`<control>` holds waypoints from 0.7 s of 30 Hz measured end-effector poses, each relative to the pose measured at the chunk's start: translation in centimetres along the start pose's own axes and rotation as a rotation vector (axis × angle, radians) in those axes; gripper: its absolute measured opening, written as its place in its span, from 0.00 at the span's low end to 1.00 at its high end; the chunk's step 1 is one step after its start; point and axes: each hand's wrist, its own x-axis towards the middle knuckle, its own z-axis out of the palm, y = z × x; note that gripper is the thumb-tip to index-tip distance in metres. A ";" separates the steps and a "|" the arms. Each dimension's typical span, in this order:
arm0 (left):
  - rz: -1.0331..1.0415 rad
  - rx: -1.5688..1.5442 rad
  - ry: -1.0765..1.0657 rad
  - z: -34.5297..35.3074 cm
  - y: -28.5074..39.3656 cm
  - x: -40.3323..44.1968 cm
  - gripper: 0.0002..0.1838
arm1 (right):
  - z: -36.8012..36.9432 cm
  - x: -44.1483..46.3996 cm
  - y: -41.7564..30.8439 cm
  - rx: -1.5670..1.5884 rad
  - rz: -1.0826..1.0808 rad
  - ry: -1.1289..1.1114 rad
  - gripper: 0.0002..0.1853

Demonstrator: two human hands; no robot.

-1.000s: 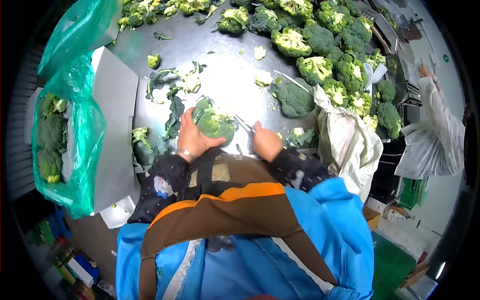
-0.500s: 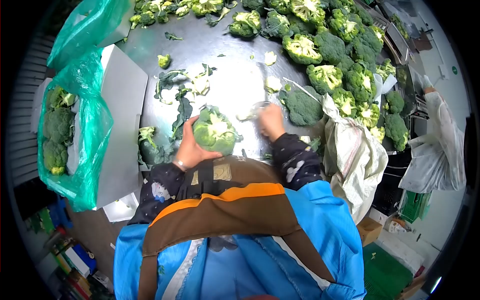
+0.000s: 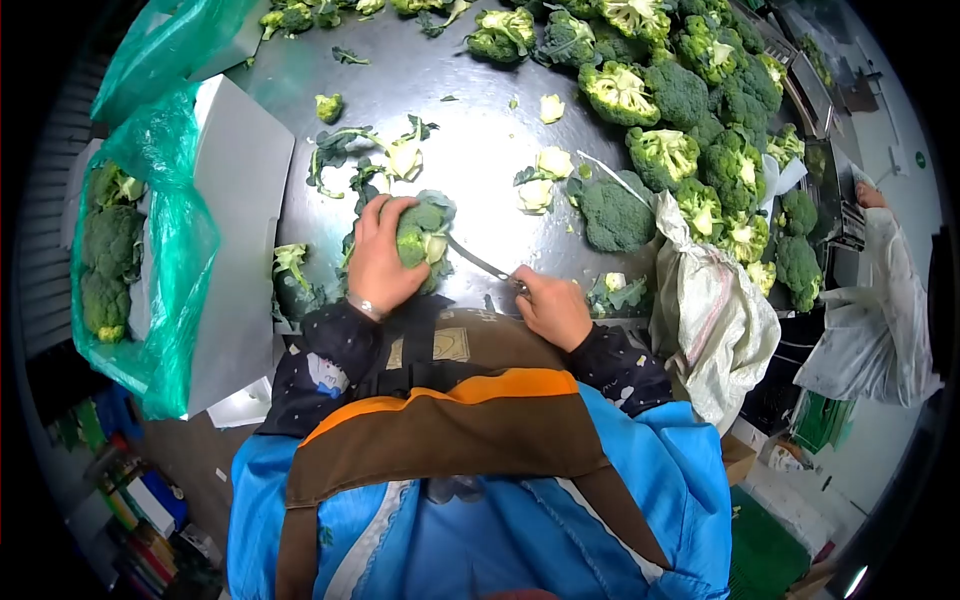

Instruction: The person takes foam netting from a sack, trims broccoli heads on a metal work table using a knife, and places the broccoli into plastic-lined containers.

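Note:
My left hand [image 3: 383,258] grips a broccoli head [image 3: 422,232] from its left side and top, low over the metal table [image 3: 480,110]. My right hand [image 3: 556,306] is closed round the handle of a knife [image 3: 482,262]. The blade points up and left, and its tip meets the right side of the broccoli head by the pale stem. Cut stem pieces [image 3: 553,163] lie beyond the knife. Trimmed leaves and stem [image 3: 403,157] lie just beyond my left hand.
Broccoli heads [image 3: 665,157] are piled at the back right, beside a white woven sack [image 3: 712,315]. At the left, a white box [image 3: 238,250] with green plastic [image 3: 185,240] holds several heads [image 3: 112,243]. Another person [image 3: 868,300] in a translucent covering stands at the far right.
My left hand has turned the broccoli head and shifted over its top. My right hand has brought the knife back against the head. A further cut stem piece lies on the table.

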 end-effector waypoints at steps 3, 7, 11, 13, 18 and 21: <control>-0.038 0.035 -0.007 0.6 -0.3 0.7 0.37 | 1.1 1.0 -0.7 -0.015 -0.040 -0.036 0.09; 0.008 0.060 -0.001 0.9 0.3 0.9 0.37 | 1.4 2.0 -1.9 -0.132 0.017 -0.043 0.05; -0.011 0.103 -0.015 1.4 0.9 0.8 0.37 | 2.5 2.8 -1.8 -0.205 0.128 -0.088 0.04; -0.001 0.136 -0.030 1.6 1.6 1.0 0.37 | 3.7 3.9 0.2 -0.183 0.220 -0.060 0.06; -0.022 -0.145 0.108 0.7 -2.6 0.3 0.40 | 3.3 1.1 0.5 0.359 0.212 0.116 0.14; -0.558 -1.143 -0.018 -1.1 -4.5 -0.9 0.41 | 3.9 1.3 0.7 0.695 0.370 0.044 0.19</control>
